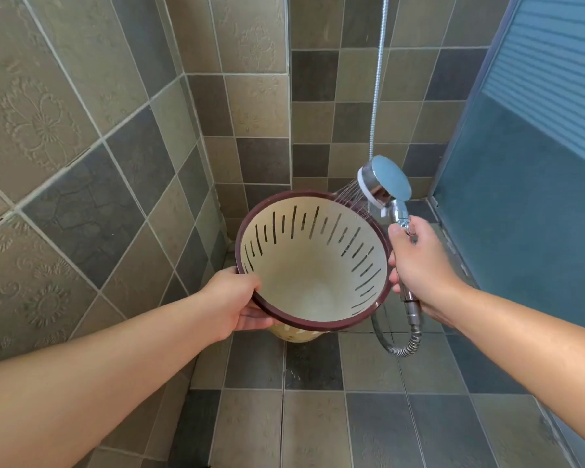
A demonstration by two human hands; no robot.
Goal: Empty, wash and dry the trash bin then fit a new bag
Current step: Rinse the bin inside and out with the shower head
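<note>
The trash bin [313, 275] is a cream plastic basket with slotted walls and a dark brown rim, tilted with its mouth toward me and nothing inside. My left hand [232, 300] grips its near-left rim and holds it above the floor. My right hand [419, 265] is closed around the chrome handle of a shower head [384, 182]. Thin water jets spray from the head onto the bin's far right rim.
The metal shower hose [402, 346] loops below my right hand and another stretch rises up the back wall. Tiled walls [92, 157] close in on the left and back. A frosted blue glass door [527, 184] stands on the right. The tiled floor [314, 420] lies below.
</note>
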